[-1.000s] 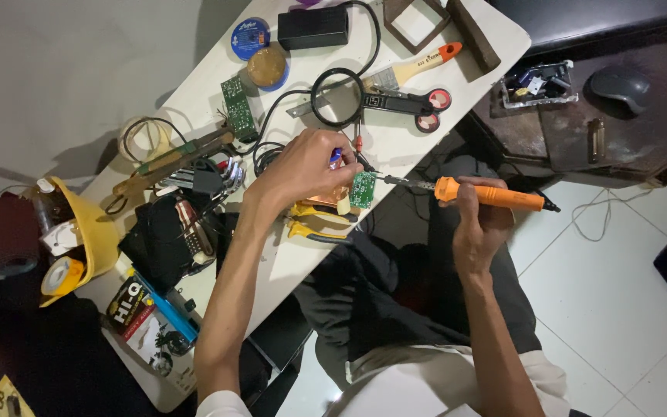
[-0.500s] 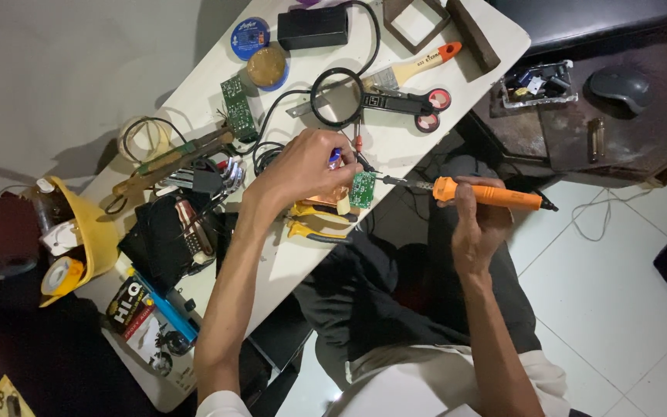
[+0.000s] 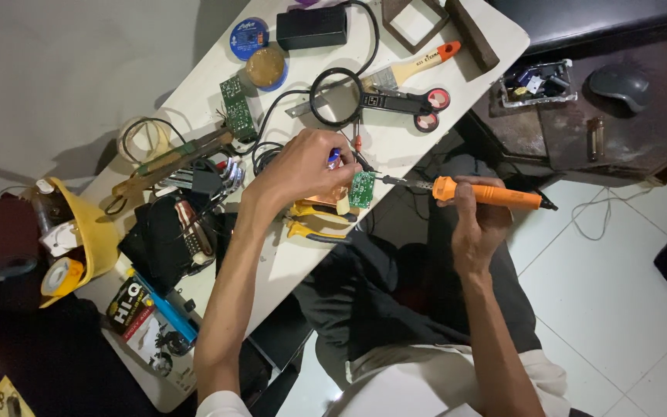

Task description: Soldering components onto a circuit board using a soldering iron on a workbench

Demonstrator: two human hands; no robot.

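Your white table (image 3: 418, 147) is a smooth slab crowded with tools; near its far edge lie a round black-rimmed magnifier (image 3: 336, 96) and a bristle brush (image 3: 411, 69) with an orange-tipped handle. Your left hand (image 3: 303, 166) curls over the near edge, fingers pinching a small green circuit board (image 3: 362, 189) upright. Your right hand (image 3: 476, 224), off the table, has its fingers wrapped around the orange soldering iron (image 3: 480, 193), whose metal tip touches the board. Nothing has shifted since a second ago.

The right hand (image 3: 479, 224) holds an orange soldering iron (image 3: 482, 193) against a small green circuit board (image 3: 362, 189) under the left hand (image 3: 303, 166).
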